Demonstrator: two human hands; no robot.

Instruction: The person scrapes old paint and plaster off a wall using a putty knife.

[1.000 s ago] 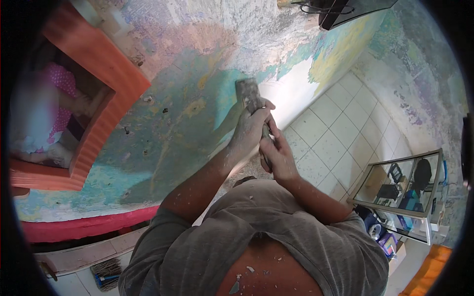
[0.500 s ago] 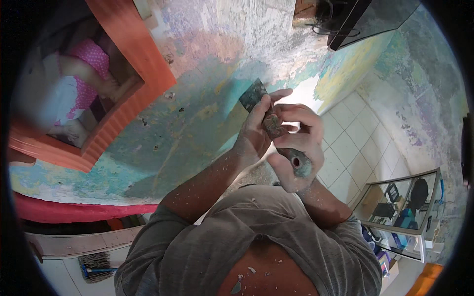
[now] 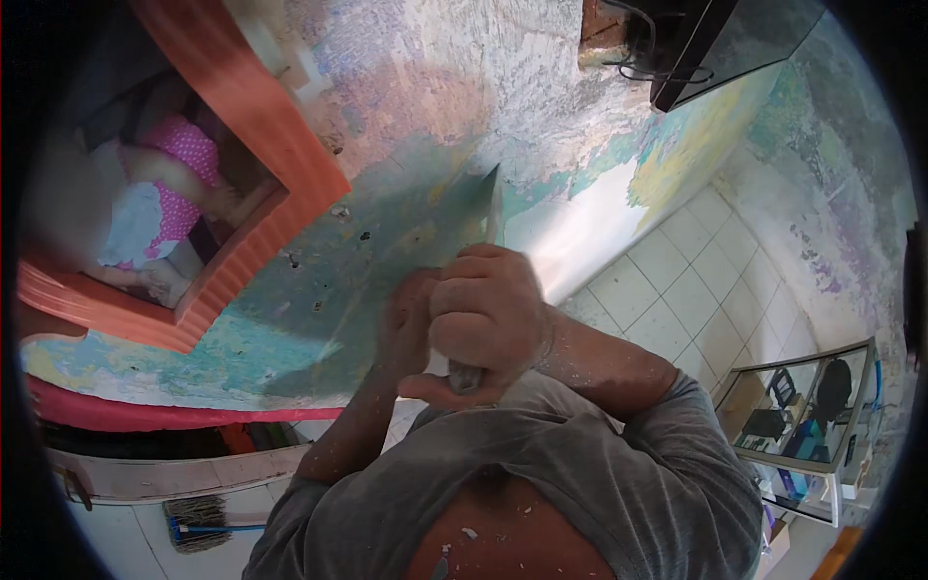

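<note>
My right hand (image 3: 488,304) is closed around the grey handle of a scraper (image 3: 496,208), its fingers wrapped and its thumb along the lower end. The handle's butt sticks out below the fist. The thin blade is seen nearly edge-on above the fist, its tip at the wall (image 3: 387,174), whose paint is patchy green, pink, yellow and white. Just left of the right fist is my left hand (image 3: 410,307), smeared by motion and partly covered; its fingers cannot be made out.
An orange frame (image 3: 261,87) surrounds an opening at the left, where a person in pink dotted clothing (image 3: 179,193) is partly visible. A dark screen with cables (image 3: 735,48) hangs at upper right. A glass case (image 3: 802,406) stands right, on tiles. A brush (image 3: 198,522) lies lower left.
My left hand has come off the scraper's blade and moved down-left. My right hand has shifted left and closed fully round the handle, turning the blade edge-on toward the wall.
</note>
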